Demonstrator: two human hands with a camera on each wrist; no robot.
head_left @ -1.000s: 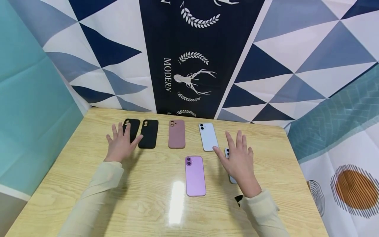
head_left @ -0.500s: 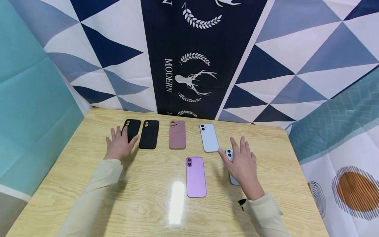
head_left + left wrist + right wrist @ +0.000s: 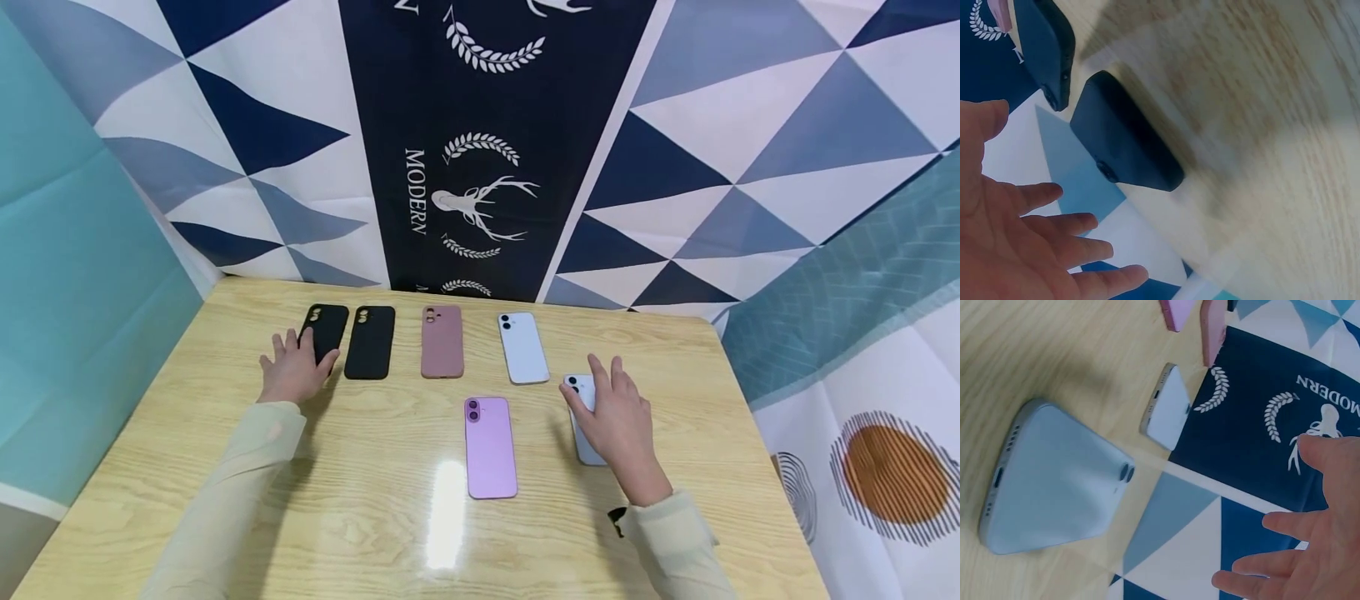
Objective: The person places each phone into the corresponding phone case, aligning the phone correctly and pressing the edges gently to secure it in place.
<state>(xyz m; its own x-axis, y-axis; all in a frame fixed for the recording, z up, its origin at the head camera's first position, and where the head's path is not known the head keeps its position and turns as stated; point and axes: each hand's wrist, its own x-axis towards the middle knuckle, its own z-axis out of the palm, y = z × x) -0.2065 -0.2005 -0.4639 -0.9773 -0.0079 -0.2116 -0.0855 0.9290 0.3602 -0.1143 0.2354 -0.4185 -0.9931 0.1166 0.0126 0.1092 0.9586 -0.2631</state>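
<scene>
My left hand hovers with spread fingers over the leftmost black phone case, which it partly covers in the head view. In the left wrist view that black case lies flat, apart from the fingers. Fingers extended and holding nothing, my right hand is above a pale blue-white phone at the right. The right wrist view shows this phone whole, camera side up, with the hand off to its side. A purple phone lies in the middle of the table, left of that hand.
Along the back of the wooden table lie a second black case, a dusty-pink case and another white phone. A small black item sits beside the right cuff. Patterned cloth hangs behind the table.
My right hand has moved slightly right and down, uncovering more of the phone below it. The left hand has drifted slightly down off the black case. Phones and cases keep their places.
</scene>
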